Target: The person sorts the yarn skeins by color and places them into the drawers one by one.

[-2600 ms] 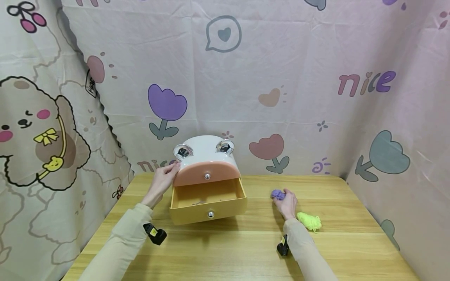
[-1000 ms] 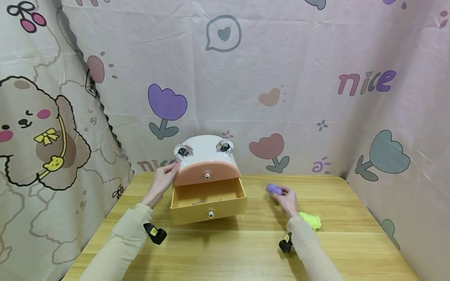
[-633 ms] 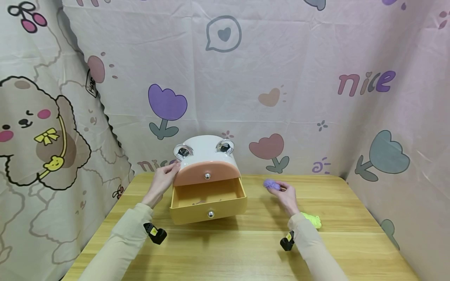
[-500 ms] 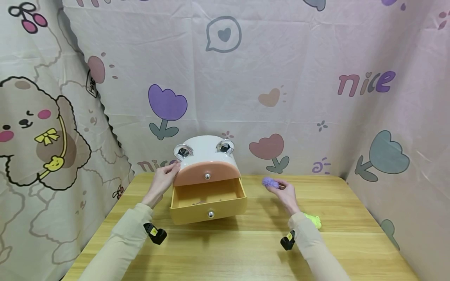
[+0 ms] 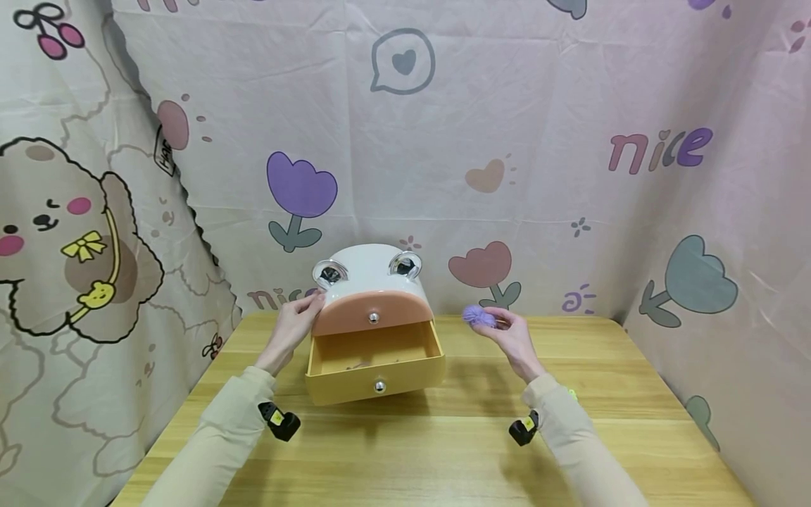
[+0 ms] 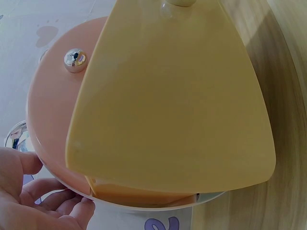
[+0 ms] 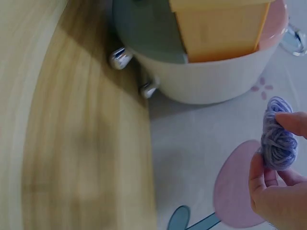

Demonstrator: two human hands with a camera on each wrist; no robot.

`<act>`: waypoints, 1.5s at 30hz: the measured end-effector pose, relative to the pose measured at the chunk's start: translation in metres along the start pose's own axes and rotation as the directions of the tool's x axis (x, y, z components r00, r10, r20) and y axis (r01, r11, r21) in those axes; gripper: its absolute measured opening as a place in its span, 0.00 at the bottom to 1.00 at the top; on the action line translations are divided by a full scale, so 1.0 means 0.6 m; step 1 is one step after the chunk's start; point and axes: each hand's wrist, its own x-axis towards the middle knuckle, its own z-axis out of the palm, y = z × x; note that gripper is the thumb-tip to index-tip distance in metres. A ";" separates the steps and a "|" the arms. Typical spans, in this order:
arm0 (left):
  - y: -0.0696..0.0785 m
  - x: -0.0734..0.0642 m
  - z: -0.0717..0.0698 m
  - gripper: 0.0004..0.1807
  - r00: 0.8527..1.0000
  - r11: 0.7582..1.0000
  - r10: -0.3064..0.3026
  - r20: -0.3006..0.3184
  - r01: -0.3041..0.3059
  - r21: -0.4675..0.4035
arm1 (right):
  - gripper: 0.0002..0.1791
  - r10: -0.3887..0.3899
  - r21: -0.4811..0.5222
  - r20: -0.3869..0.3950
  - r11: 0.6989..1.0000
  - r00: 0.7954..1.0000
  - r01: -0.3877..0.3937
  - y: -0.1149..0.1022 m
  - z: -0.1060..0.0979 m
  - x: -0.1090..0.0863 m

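Note:
A frog-like drawer box (image 5: 374, 267) with a white top, silvery eyes and a pink upper drawer front stands on the table. Its yellow lower drawer (image 5: 380, 380) is pulled out, with a few small bits inside. My left hand (image 5: 294, 327) holds the box at its left edge; in the left wrist view the fingertips (image 6: 81, 211) bend against the rim. Right of the box, my right hand (image 5: 512, 338) pinches a small skein of purple yarn (image 7: 278, 139) between thumb and fingers, raised over the table. A neon-yellow yarn skein (image 5: 573, 394) is mostly hidden behind the right sleeve.
The wooden table (image 5: 405, 458) runs back to a printed cloth backdrop (image 5: 545, 91), which also hangs along both sides. Shiny round knobs (image 5: 379, 386) stick out from the drawer fronts.
My right hand has lifted the purple yarn off the table and carried it up and left toward the box. The sleeve now covers most of the neon-yellow yarn. My left hand stays put.

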 end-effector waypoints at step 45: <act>0.000 -0.002 -0.001 0.30 1.000 1.000 0.000 0.006 0.000 0.008 | 0.29 -0.167 0.054 0.393 0.986 0.904 0.159 -0.116 0.099 -0.058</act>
